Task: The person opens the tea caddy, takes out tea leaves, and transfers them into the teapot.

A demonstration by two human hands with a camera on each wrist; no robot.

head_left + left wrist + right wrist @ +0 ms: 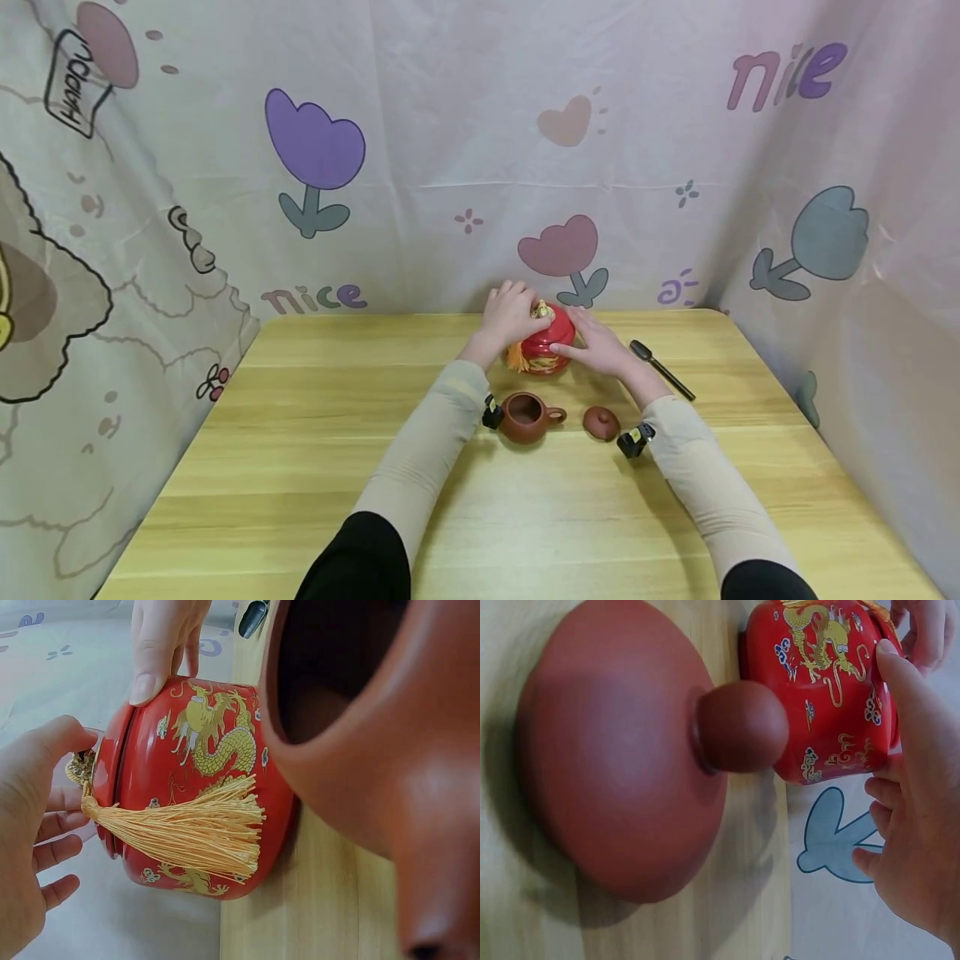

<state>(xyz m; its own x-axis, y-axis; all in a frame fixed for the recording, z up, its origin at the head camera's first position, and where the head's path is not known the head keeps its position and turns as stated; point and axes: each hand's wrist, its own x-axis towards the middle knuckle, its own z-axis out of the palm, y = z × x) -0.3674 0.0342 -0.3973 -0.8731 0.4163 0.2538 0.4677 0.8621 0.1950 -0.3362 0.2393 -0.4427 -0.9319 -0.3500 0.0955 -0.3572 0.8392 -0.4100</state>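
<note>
A red lidded jar [542, 360] with gold dragons stands at the back of the table. A yellow tassel [187, 832] hangs from the gold knob [80, 766] on its lid. My left hand [512, 317] pinches that knob, thumb on one side and fingers on the other. With thumb and fingers spread around the jar's side, my right hand [602, 346] holds it close below the lid. Nearer to me sits a brown clay teapot [517, 435], its top uncovered. Its round lid [607, 750] lies on the table to the right, knob up.
A black scoop [663, 370] lies on the right of the wooden table [300, 467], beyond my right hand. Printed cloth [435, 125] hangs close behind the table's back edge and along both sides.
</note>
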